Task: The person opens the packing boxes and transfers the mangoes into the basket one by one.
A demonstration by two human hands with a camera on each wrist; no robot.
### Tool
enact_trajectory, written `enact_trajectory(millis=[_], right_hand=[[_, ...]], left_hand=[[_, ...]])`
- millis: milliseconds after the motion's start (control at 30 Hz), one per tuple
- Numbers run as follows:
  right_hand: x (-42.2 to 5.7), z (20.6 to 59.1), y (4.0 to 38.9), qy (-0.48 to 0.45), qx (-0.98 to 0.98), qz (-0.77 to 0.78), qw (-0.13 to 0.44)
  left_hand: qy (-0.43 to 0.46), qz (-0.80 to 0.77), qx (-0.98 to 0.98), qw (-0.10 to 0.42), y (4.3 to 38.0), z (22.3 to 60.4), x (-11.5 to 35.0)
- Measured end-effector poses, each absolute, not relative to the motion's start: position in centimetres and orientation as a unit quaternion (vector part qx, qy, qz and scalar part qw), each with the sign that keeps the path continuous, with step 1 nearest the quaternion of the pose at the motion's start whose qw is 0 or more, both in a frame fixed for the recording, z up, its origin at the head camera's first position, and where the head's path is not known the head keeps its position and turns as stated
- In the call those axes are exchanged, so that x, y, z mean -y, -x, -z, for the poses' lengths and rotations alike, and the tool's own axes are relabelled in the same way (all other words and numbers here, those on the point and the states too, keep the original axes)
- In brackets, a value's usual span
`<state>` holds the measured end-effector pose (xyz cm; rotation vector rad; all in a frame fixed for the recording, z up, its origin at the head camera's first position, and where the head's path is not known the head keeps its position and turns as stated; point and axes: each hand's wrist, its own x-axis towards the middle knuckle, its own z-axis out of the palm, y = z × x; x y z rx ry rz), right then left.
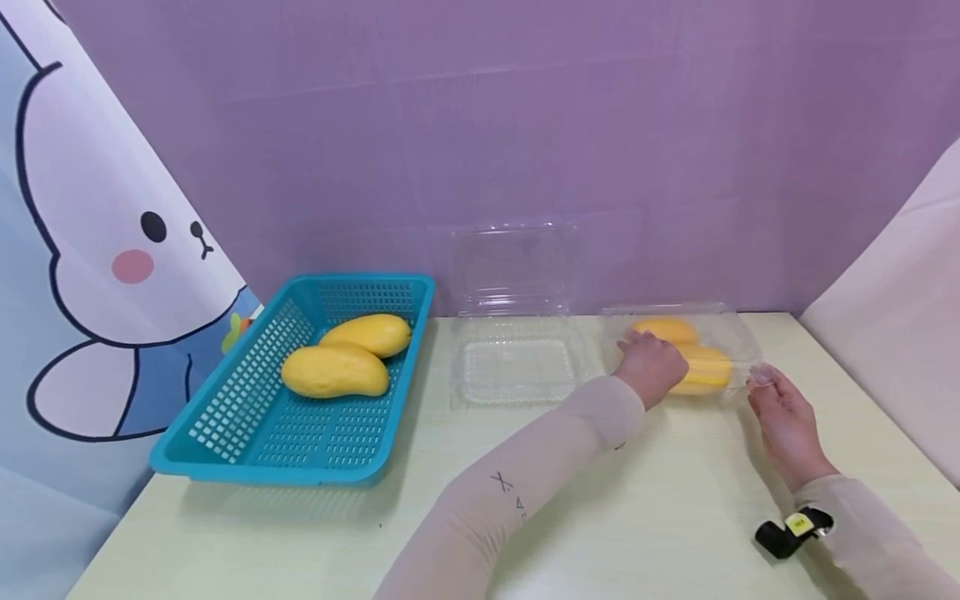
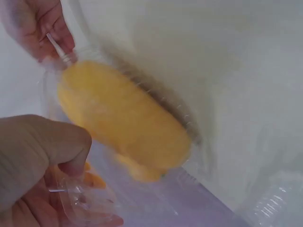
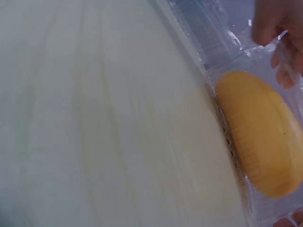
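1. Clear plastic box (image 1: 741,333) at right of table (image 1: 690,508), two mangoes (image 1: 701,373) inside; cannot tell whether it is latched.
2. Left hand (image 1: 651,367) pinches the box's left edge; right hand (image 1: 783,417) pinches its right edge.
3. Risk, my judgement: uneven pull or squeeze could buckle the thin plastic; a bulky mango pressing the wall could keep the box from closing or spring it open.
4. Mangoes lie between the hands: right of the left, left of the right.

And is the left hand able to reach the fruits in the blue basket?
Probably yes, if the left hand first releases the clear container: the blue basket is open on top and nothing covers its yellow fruits.
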<state>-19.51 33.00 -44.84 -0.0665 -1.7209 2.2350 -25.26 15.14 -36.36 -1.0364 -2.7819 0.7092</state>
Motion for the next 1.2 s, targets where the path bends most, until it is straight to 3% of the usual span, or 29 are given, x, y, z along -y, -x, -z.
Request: enact_trajectory(millis=[600, 1200], right_hand=[[-33.0, 45.1, 19.2, 0.026, 0.598, -0.787, 0.148], [-33.1, 44.9, 19.2, 0.031, 0.583, -0.801, 0.136]], left_hand=[[0.383, -0.199, 0.902, 0.029, 25.9, 34.9, -14.3], [0.352, -0.197, 0.912, 0.077, 25.1, 36.0, -14.3]])
